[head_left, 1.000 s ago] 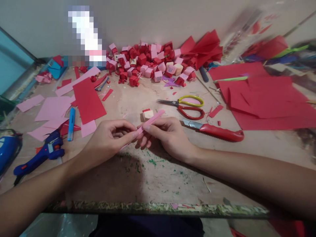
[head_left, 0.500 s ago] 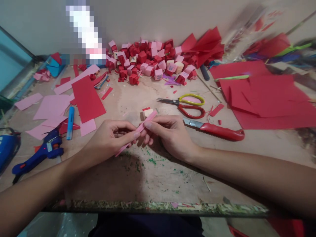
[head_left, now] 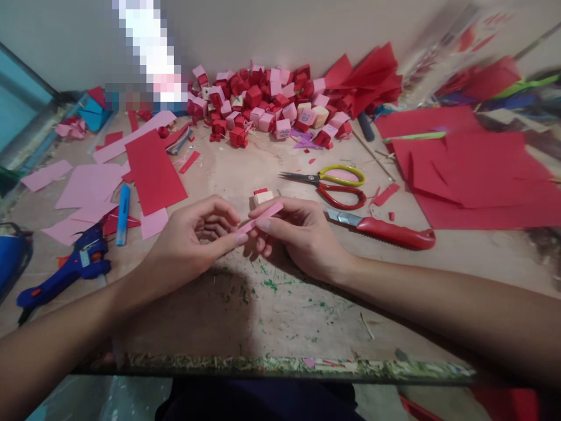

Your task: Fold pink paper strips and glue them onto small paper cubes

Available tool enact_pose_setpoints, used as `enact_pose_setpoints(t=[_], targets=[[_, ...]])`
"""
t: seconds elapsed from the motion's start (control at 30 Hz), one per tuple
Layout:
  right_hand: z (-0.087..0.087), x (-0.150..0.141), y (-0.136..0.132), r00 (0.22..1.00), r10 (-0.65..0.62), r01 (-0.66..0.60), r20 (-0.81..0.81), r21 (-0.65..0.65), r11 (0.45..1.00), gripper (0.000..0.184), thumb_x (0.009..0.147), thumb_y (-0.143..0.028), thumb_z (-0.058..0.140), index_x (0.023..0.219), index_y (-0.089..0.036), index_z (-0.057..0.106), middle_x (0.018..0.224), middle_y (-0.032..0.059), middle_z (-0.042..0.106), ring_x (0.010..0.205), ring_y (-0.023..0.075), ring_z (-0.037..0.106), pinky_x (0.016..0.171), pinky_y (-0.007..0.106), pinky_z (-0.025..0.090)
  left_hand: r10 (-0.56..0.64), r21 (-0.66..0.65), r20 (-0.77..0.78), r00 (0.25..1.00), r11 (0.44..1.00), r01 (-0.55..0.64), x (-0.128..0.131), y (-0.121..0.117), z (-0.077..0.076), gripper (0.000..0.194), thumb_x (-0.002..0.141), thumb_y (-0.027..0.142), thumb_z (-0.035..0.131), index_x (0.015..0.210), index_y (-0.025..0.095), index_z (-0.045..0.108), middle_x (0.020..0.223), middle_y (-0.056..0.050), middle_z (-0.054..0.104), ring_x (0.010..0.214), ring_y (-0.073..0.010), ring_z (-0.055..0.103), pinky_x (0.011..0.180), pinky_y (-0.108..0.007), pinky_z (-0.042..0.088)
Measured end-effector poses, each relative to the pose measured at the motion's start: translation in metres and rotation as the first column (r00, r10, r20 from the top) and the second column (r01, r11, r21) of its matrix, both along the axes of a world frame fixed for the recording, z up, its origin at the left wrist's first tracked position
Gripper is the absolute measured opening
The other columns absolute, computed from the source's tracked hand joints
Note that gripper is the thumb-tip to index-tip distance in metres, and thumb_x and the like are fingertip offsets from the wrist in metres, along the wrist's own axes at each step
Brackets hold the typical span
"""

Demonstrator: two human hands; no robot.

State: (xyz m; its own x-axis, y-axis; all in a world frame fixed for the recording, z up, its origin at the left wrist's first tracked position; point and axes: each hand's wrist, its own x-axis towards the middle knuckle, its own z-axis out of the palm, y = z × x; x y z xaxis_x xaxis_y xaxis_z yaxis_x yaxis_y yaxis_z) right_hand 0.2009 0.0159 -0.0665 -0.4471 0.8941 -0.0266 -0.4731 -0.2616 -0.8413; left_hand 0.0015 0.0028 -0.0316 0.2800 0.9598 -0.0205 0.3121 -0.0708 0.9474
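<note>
A narrow pink paper strip (head_left: 272, 211) slants between my two hands above the middle of the table. My right hand (head_left: 302, 234) pinches it between thumb and fingers. At its lower left end is the thumb of my left hand (head_left: 193, 234), whose other fingers curl loosely behind; their exact contact with the strip is partly hidden. Just beyond my right fingers sits a small pale block (head_left: 262, 197) with red on top, partly covered by the hand. Scissors (head_left: 322, 180) with yellow and red handles and a red-handled utility knife (head_left: 381, 230) lie right of my hands.
Many small red and pink paper-covered cubes (head_left: 263, 105) are heaped at the back. Red sheets (head_left: 473, 175) lie at the right. On the left are pink paper pieces (head_left: 90, 184), a red rectangle (head_left: 155, 172), a blue marker (head_left: 123, 215) and a blue glue gun (head_left: 72, 269).
The strip's tail that hung below my left hand no longer shows. My left fingers have lifted and opened slightly, while my right hand keeps its pinch.
</note>
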Motion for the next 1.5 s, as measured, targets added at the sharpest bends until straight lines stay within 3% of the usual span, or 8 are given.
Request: enact_pose_setpoints(t=[0.2,0.5,0.7,0.87,1.0,1.13,1.3,1.5], targets=[[0.003,0.000,0.000,0.999,-0.022,0.021,0.033,0.018,1.000,0.013,0.088,-0.021,0.082,0.096,-0.014,0.076,0.077,0.0039,0.078,0.061,0.0130,0.074,0.055,0.021,0.060,0.055,0.360,-0.315,0.948,0.930,0.066,-0.001,-0.002,0.000,0.005,0.089,0.026,0.077,0.085,0.023,0.074,0.086,0.002,0.077,0.078,-0.0128,0.069,0.066,-0.023,0.051],[0.011,-0.002,-0.002,0.986,-0.008,0.007,0.165,0.011,1.000,0.019,0.080,-0.025,0.089,0.092,-0.015,0.079,0.070,0.0040,0.077,0.058,0.0124,0.072,0.054,0.020,0.057,0.126,0.513,-0.381,0.916,0.853,0.096,-0.003,-0.004,-0.008,0.008,0.095,0.022,0.070,0.087,0.024,0.072,0.091,0.001,0.078,0.084,-0.0145,0.071,0.074,-0.026,0.054],[0.009,-0.003,-0.003,0.981,-0.104,0.104,0.167,0.009,0.995,0.010,0.080,-0.023,0.088,0.081,-0.016,0.081,0.068,0.0031,0.077,0.056,0.0108,0.068,0.055,0.022,0.058,0.154,0.479,-0.420,0.894,0.874,0.075,-0.002,-0.003,-0.002,0.010,0.095,0.027,0.072,0.086,0.023,0.074,0.091,0.002,0.079,0.085,-0.0153,0.071,0.079,-0.027,0.052],[0.012,-0.003,-0.005,0.955,-0.162,0.147,0.248,0.077,0.986,0.008,0.079,-0.023,0.088,0.078,-0.018,0.081,0.070,0.0024,0.076,0.056,0.0114,0.066,0.054,0.025,0.058,0.134,0.409,-0.396,0.908,0.911,0.044,-0.004,0.002,-0.003,0.015,0.093,0.032,0.074,0.082,0.023,0.072,0.082,0.003,0.075,0.074,-0.0137,0.066,0.069,-0.027,0.047],[0.017,0.001,-0.003,0.856,-0.257,0.148,0.449,0.264,0.953,0.007,0.081,-0.025,0.086,0.080,-0.019,0.082,0.073,0.0032,0.078,0.058,0.0130,0.066,0.055,0.026,0.055,0.114,0.434,-0.404,0.907,0.897,0.081,-0.006,0.003,-0.006,0.014,0.094,0.031,0.073,0.084,0.022,0.070,0.085,0.000,0.075,0.079,-0.0152,0.067,0.071,-0.027,0.048],[0.018,0.006,0.002,0.738,-0.319,0.055,0.594,0.419,0.906,0.009,0.083,-0.025,0.082,0.089,-0.018,0.083,0.083,0.0048,0.080,0.072,0.0172,0.071,0.068,0.030,0.055,0.108,0.471,-0.449,0.887,0.872,0.132,-0.007,0.003,-0.006,0.013,0.095,0.026,0.068,0.084,0.022,0.071,0.088,-0.001,0.076,0.081,-0.0157,0.068,0.074,-0.027,0.050],[0.018,0.006,0.005,0.724,-0.246,-0.025,0.645,0.381,0.924,0.014,0.087,-0.028,0.079,0.093,-0.016,0.082,0.086,0.0067,0.080,0.076,0.0191,0.072,0.070,0.031,0.054,0.107,0.483,-0.452,0.886,0.864,0.142,-0.007,0.003,-0.007,0.013,0.095,0.029,0.069,0.084,0.024,0.074,0.090,-0.001,0.077,0.085,-0.0168,0.069,0.077,-0.028,0.052],[0.017,0.006,0.005,0.758,-0.193,-0.061,0.623,0.362,0.930,0.015,0.089,-0.030,0.077,0.090,-0.015,0.081,0.080,0.0064,0.078,0.068,0.0169,0.069,0.061,0.028,0.052,0.062,0.295,-0.382,0.922,0.954,0.058,-0.007,0.005,-0.002,0.015,0.094,0.037,0.072,0.090,0.023,0.077,0.088,0.001,0.079,0.080,-0.0155,0.070,0.069,-0.024,0.049]])
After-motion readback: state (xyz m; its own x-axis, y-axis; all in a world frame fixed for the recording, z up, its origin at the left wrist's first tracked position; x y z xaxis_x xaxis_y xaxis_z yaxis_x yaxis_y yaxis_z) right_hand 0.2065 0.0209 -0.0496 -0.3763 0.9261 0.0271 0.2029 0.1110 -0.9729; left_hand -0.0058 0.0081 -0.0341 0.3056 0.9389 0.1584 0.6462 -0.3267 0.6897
